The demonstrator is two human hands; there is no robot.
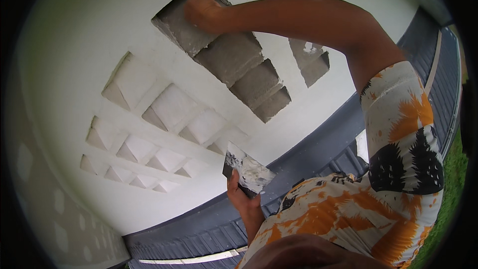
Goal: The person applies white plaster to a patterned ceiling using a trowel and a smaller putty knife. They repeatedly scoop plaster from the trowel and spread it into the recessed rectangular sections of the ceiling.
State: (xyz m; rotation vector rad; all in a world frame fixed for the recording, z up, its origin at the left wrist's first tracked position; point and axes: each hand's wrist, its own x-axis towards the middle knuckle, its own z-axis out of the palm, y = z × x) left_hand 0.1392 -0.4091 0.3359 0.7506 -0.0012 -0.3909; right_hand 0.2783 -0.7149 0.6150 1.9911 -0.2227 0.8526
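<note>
My right hand [201, 12] is raised into a square recess with bare grey sides [174, 20], its fingers curled; what they hold, if anything, is hidden. Below, my left hand [241, 192] grips a dark flat board [249, 172] smeared with white paste. More grey recesses [229, 57] step down beside the right forearm, with rough white edges. Rows of white-coated square recesses [164, 104] cover the wall to the left.
The white wall [64, 69] curves around the recesses, with a patched grey surface [55, 204] at the left. Dark blue ribbed panels [189, 239] run along the bottom and right. Grass [443, 209] shows at the far right edge.
</note>
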